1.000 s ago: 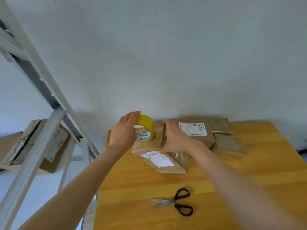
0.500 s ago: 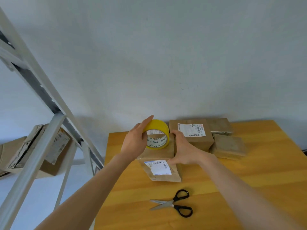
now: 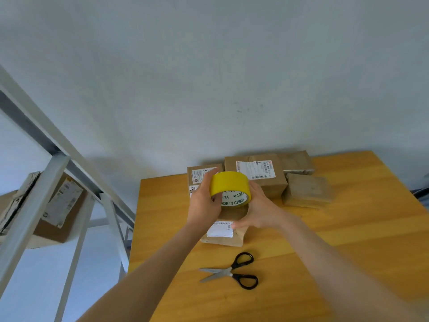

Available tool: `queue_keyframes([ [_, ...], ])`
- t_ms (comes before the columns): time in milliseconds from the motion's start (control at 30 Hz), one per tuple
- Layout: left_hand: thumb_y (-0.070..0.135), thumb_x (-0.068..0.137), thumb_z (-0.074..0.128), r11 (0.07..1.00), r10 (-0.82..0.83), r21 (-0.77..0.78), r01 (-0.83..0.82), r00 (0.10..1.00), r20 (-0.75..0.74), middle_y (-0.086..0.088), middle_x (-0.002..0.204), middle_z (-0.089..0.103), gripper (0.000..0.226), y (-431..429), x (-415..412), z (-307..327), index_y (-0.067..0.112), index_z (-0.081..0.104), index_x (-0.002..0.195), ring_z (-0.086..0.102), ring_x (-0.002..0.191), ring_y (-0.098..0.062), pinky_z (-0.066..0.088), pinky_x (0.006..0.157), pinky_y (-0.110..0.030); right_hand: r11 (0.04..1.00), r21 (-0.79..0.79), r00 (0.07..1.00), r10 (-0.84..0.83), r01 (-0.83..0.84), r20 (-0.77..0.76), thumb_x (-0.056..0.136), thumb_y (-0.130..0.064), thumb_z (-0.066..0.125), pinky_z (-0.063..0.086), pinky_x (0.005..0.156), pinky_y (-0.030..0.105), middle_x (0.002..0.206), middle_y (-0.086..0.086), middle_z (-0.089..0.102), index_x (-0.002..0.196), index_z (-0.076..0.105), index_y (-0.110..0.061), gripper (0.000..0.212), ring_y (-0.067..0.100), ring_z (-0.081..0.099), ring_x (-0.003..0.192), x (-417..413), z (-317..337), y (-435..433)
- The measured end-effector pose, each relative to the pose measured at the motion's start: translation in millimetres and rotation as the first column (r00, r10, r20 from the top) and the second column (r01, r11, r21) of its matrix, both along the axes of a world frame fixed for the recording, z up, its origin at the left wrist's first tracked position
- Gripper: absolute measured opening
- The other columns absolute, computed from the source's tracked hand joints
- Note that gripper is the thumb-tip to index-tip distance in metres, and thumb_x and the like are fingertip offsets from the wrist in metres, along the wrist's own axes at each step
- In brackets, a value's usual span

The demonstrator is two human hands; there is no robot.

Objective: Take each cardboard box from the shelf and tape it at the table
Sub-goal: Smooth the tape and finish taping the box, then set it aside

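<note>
A small brown cardboard box [image 3: 222, 238] with a white label lies on the yellow wooden table [image 3: 348, 240], near its middle. My left hand [image 3: 204, 203] holds a yellow tape roll [image 3: 229, 185] just above the box's far end. My right hand [image 3: 260, 210] touches the roll's right side, with its thumb resting on the box by the label. Whether the right hand grips the roll or the tape's end is unclear. Several other labelled boxes [image 3: 262, 175] stand at the back of the table.
Black-handled scissors [image 3: 232, 270] lie open-bladed on the table in front of the box. A grey metal shelf frame [image 3: 34, 205] stands to the left, with a worn cardboard box [image 3: 60, 205] on its board. A plain wall rises behind the table.
The tape roll has tilted so its yellow outer band faces me. Both hands have shifted slightly right and nearer over the box. My view has dropped and moved left.
</note>
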State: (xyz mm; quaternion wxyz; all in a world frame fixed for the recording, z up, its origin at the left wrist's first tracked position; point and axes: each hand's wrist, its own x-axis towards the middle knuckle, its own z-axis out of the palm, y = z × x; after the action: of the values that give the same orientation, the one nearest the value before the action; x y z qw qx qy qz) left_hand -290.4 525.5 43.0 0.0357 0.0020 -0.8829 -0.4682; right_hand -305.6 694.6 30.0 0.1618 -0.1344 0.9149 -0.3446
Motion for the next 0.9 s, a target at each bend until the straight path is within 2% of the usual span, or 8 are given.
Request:
queue_keyframes([
  [67, 0.008, 0.094, 0.053, 1.0, 0.012, 0.025, -0.012, 1.0, -0.003, 0.018, 0.086, 0.051, 0.054, 4, 2, -2, 0.037, 0.038, 0.137, 0.055, 0.077, 0.0, 0.057, 0.064, -0.03, 1.0, 0.009, 1.0, -0.001, 0.001, -0.001, 0.06, -0.035, 0.091, 0.012, 0.119, 0.032, 0.156, -0.011, 0.013, 0.153, 0.018, -0.027, 0.119, 0.009, 0.006, 0.145, 0, 0, 3],
  [200, -0.007, 0.087, 0.04, 0.999, -0.047, -0.013, 0.047, 0.999, -0.021, 0.003, 0.097, 0.056, 0.064, 2, -3, 2, 0.035, 0.04, 0.136, 0.059, 0.085, -0.015, 0.044, 0.053, -0.013, 0.998, 0.065, 0.999, 0.031, -0.029, -0.045, 0.062, -0.035, 0.088, 0.013, 0.113, 0.025, 0.154, -0.008, 0.021, 0.152, 0.021, -0.026, 0.113, 0.012, 0.014, 0.143, -1, 0, 6],
  [300, -0.011, 0.081, 0.04, 0.983, -0.12, -0.145, 0.112, 0.992, -0.046, 0.002, 0.104, 0.054, 0.072, -3, -13, 13, 0.034, 0.04, 0.137, 0.055, 0.086, -0.015, 0.038, 0.055, -0.009, 0.995, 0.068, 0.995, 0.071, -0.067, -0.066, 0.062, -0.034, 0.087, 0.015, 0.107, 0.021, 0.15, -0.008, 0.026, 0.15, 0.023, -0.026, 0.109, 0.011, 0.019, 0.137, -2, 3, 5],
  [467, -0.013, 0.081, 0.041, 0.961, -0.119, -0.263, 0.083, 0.985, -0.123, -0.004, 0.115, 0.051, 0.068, -17, -17, 31, 0.029, 0.045, 0.135, 0.054, 0.091, -0.021, 0.042, 0.067, -0.026, 0.996, 0.066, 0.998, 0.055, -0.053, -0.024, 0.061, -0.032, 0.088, 0.027, 0.111, 0.028, 0.145, -0.006, 0.031, 0.147, 0.025, -0.025, 0.107, 0.012, 0.027, 0.133, -3, 7, 9],
  [533, -0.01, 0.084, 0.047, 0.893, -0.111, -0.448, 0.034, 0.983, -0.147, -0.008, 0.119, 0.049, 0.064, -38, -24, 37, 0.027, 0.045, 0.137, 0.056, 0.095, -0.029, 0.043, 0.067, -0.03, 0.996, 0.087, 1.0, 0.012, -0.013, 0.001, 0.06, -0.032, 0.088, 0.028, 0.113, 0.03, 0.15, -0.005, 0.027, 0.149, 0.02, -0.023, 0.113, 0.013, 0.026, 0.137, -3, 6, 18],
  [633, -0.001, 0.087, 0.058, 0.723, -0.149, -0.69, 0.046, 0.985, -0.09, -0.011, 0.126, 0.045, 0.066, -63, -30, 37, 0.029, 0.039, 0.142, 0.054, 0.105, -0.031, 0.05, 0.073, -0.036, 0.995, 0.099, 1.0, 0.018, -0.018, 0.0, 0.06, -0.03, 0.088, 0.026, 0.111, 0.028, 0.151, -0.005, 0.024, 0.15, 0.019, -0.023, 0.113, 0.012, 0.024, 0.139, -2, 5, 20],
  [767, 0.001, 0.088, 0.057, 0.65, -0.154, -0.756, 0.08, 0.988, -0.028, -0.011, 0.125, 0.041, 0.07, -67, -26, 29, 0.032, 0.031, 0.145, 0.051, 0.103, -0.028, 0.052, 0.07, -0.035, 0.995, 0.098, 1.0, 0.03, -0.03, 0.006, 0.06, -0.029, 0.088, 0.024, 0.112, 0.028, 0.152, -0.006, 0.024, 0.15, 0.018, -0.023, 0.113, 0.011, 0.022, 0.139, -4, 6, 17],
  [900, -0.007, 0.085, 0.055, 0.561, -0.136, -0.826, 0.054, 0.99, -0.028, -0.012, 0.123, 0.038, 0.082, -80, -24, 25, 0.037, 0.021, 0.145, 0.046, 0.107, -0.03, 0.046, 0.059, -0.031, 0.992, 0.119, 0.999, 0.031, -0.032, 0.017, 0.06, -0.031, 0.089, 0.024, 0.113, 0.03, 0.153, -0.006, 0.023, 0.15, 0.018, -0.024, 0.115, 0.011, 0.022, 0.14, -6, 7, 20],
])
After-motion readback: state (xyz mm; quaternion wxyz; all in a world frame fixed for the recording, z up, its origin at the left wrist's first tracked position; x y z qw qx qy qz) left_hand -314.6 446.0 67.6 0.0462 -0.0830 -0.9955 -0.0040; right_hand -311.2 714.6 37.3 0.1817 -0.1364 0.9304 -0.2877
